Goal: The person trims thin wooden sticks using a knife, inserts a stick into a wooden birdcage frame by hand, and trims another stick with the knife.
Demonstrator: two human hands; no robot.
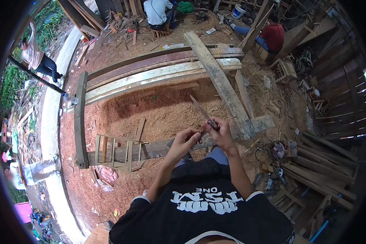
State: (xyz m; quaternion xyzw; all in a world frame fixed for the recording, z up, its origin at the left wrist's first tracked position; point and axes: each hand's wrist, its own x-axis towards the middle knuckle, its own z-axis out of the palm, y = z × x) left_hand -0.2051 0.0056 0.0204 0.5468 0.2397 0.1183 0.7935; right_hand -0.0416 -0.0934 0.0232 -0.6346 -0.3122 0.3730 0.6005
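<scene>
My right hand (pixel 220 132) is closed around the handle end of a knife (pixel 200 109). Its long narrow blade points forward and to the left, over the shavings on the ground. Close beside it, my left hand (pixel 184 142) is closed, thumb against fingers, on a small dark piece too small to name. The fingertips of both hands nearly meet. Below my hands lies a long wooden board (pixel 156 149), with a small frame of thin slats (pixel 118 152) at its left end.
Several long timbers (pixel 150 75) lie ahead, crossed by a slanting plank (pixel 215 73) and an upright-lying beam (pixel 81 122). Scrap wood (pixel 325 179) and a power tool (pixel 278 173) lie at the right. Two people sit at the back; others are at the left by a concrete strip (pixel 51 134).
</scene>
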